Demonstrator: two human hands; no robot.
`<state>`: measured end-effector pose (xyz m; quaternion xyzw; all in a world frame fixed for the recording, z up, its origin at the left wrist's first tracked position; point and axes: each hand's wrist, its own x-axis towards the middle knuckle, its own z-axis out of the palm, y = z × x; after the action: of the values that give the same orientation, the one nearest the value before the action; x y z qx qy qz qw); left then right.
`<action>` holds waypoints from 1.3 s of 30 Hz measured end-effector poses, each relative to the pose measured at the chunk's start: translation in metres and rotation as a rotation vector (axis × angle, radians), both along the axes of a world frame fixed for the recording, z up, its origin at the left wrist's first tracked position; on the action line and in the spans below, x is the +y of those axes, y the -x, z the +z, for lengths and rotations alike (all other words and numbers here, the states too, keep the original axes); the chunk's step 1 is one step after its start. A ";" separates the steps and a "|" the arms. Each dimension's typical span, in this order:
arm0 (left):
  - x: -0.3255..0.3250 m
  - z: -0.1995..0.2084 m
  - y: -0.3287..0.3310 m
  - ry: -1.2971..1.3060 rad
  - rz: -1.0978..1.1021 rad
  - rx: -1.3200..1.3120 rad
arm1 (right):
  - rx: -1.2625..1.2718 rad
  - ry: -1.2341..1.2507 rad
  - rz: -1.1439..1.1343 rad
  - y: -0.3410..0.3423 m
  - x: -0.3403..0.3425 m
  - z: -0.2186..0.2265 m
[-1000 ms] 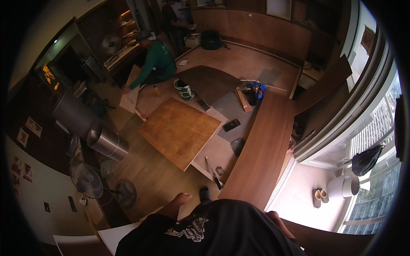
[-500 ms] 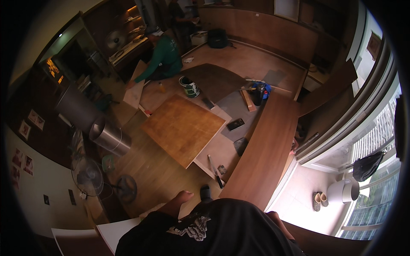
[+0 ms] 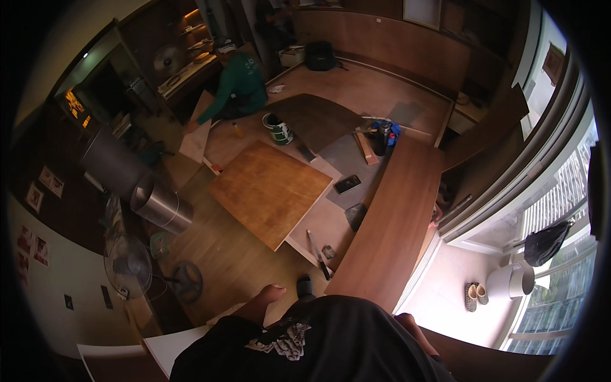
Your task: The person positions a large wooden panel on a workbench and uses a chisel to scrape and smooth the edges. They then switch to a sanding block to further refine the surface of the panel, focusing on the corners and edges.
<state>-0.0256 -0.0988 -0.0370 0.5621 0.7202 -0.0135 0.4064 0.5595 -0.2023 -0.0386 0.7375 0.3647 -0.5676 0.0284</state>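
Neither of my hands shows clearly; my black shirt (image 3: 356,331) with a pale print fills the lower edge. Bare skin (image 3: 258,304) juts out at its left side, seemingly a foot, beside a dark-shod foot (image 3: 305,286). More bare skin (image 3: 414,328) shows at the right side, too little to tell which part. Ahead of me lies a square brown wooden board (image 3: 270,194). To its right a long reddish-brown panel (image 3: 388,223) stretches away from me. Between them are a long tool with a dark handle (image 3: 318,254), a small dark block (image 3: 328,251) and a phone (image 3: 347,184).
A co-worker in green (image 3: 238,83) sits at the far left, one hand on a pale board (image 3: 196,140). A paint bucket (image 3: 277,128) and a blue tool (image 3: 389,132) stand on the platform. Left are a fan (image 3: 128,264) and a metal cylinder (image 3: 161,207); right, slippers (image 3: 475,296).
The whole view has shifted slightly left. The boards, the tools and the co-worker in green keep about the same places; my body stays much as it was.
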 end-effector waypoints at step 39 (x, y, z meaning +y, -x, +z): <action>-0.001 0.021 -0.008 0.056 0.045 -0.025 | 0.022 0.027 -0.215 0.009 -0.004 -0.002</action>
<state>-0.0176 -0.1001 -0.0162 0.5344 0.7268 -0.0176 0.4311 0.5508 -0.2063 -0.0402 0.7658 0.2760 -0.5803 -0.0266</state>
